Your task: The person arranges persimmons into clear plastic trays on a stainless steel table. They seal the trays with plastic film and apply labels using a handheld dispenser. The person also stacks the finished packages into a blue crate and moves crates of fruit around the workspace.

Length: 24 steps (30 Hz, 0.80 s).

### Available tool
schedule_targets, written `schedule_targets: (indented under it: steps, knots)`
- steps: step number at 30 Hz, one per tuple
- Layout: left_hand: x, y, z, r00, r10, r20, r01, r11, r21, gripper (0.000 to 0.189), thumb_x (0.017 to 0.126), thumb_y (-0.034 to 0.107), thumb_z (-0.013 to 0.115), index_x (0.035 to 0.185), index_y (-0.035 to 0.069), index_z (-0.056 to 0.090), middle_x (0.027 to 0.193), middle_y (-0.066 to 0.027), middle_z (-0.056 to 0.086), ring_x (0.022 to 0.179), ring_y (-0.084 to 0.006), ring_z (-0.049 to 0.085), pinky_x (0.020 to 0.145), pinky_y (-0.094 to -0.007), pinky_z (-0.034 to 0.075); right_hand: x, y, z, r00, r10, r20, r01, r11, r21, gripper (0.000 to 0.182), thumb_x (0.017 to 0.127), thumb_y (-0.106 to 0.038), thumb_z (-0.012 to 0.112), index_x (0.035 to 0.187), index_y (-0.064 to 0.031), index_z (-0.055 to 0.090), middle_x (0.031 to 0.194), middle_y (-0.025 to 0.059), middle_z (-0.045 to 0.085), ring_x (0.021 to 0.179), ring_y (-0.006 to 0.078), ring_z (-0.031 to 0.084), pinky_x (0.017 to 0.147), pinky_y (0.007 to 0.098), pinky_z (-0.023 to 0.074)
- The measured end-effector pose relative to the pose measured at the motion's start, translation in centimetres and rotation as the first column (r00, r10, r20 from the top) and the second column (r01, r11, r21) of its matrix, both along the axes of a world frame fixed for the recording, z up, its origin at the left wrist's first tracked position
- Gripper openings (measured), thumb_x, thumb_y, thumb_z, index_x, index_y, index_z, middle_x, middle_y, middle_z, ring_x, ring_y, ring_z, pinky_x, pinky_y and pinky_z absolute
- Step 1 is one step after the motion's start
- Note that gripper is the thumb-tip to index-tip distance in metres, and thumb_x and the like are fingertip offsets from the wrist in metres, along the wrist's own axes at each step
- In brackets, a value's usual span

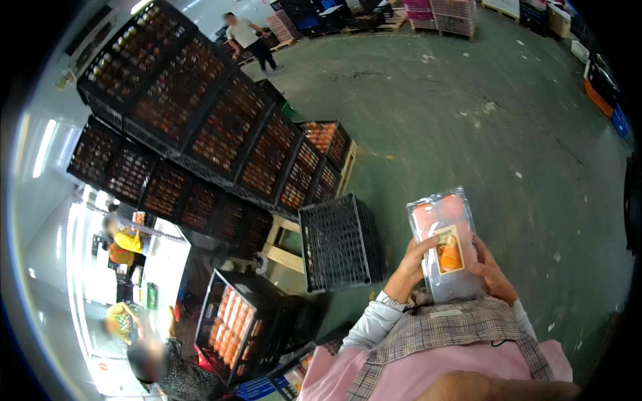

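Observation:
In front of my chest, both hands hold a clear plastic-wrapped pack (427, 218) of pinkish-orange produce. A printed label (450, 250) with a picture in orange tones sits on its front. My left hand (412, 264) grips the pack's left side, its thumb lying over the label's edge. On the opposite side, my right hand (494, 276) clasps the lower right edge. The pack tilts slightly, and its lower end reaches my checked apron (436, 326). What exactly the produce is, I cannot tell through the wrap.
To my left, a black plastic crate (333, 245) stands near a wooden pallet (283, 255). Tall stacks of black crates (230, 125) hold reddish produce. Another crate (256, 326) contains orange packs. One person (248, 40) stands far off; a co-worker (185, 371) is at lower left. Green floor (451, 110) stretches ahead.

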<state>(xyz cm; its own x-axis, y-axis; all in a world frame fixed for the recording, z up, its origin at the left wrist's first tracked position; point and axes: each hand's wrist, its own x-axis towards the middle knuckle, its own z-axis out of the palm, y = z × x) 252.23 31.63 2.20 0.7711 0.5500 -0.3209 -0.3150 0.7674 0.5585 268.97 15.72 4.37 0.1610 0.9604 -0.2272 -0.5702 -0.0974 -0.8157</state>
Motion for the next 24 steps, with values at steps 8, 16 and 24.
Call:
schedule_targets:
  steps: [8,16,24]
  knots:
    - [2.6,20.2,-0.6,0.847,0.524,-0.084,-0.529,0.847,-0.051,0.046,0.093,0.012,0.064,0.132,-0.006,0.047,0.122,-0.019,0.063,0.107,-0.0295,0.067,0.093,-0.042,0.058,8.8,26.3,2.3,0.863,0.479,-0.163,-0.49,0.871,-0.034,0.081,0.092,-0.014,0.067,0.157,-0.0016,0.02,0.15,0.0142,0.04,0.124,0.0185,0.054,0.099,0.0311,0.0497]
    - [2.1,42.3,-6.3,0.811,0.501,-0.301,-0.539,0.841,-0.051,0.057,0.098,0.035,0.061,0.142,0.003,0.045,0.139,-0.0148,0.054,0.126,-0.0309,0.054,0.106,-0.0475,0.046,11.9,52.4,0.1,0.834,0.518,-0.19,-0.545,0.826,-0.144,0.079,0.087,-0.012,0.071,0.153,0.0001,0.03,0.129,0.0101,0.059,0.106,0.0178,0.064,0.077,0.0319,0.0598]
    - [-6.0,65.6,0.5,0.357,0.857,-0.372,-0.703,0.509,0.497,0.065,0.095,0.024,0.069,0.149,0.007,0.037,0.141,-0.0162,0.053,0.12,-0.0293,0.057,0.099,-0.0466,0.048,14.2,88.8,-2.8,0.706,0.635,0.313,-0.573,0.772,-0.274,0.074,0.08,-0.012,0.07,0.149,-0.0056,0.043,0.114,0.0119,0.067,0.085,0.0181,0.069,0.065,0.0304,0.0588]
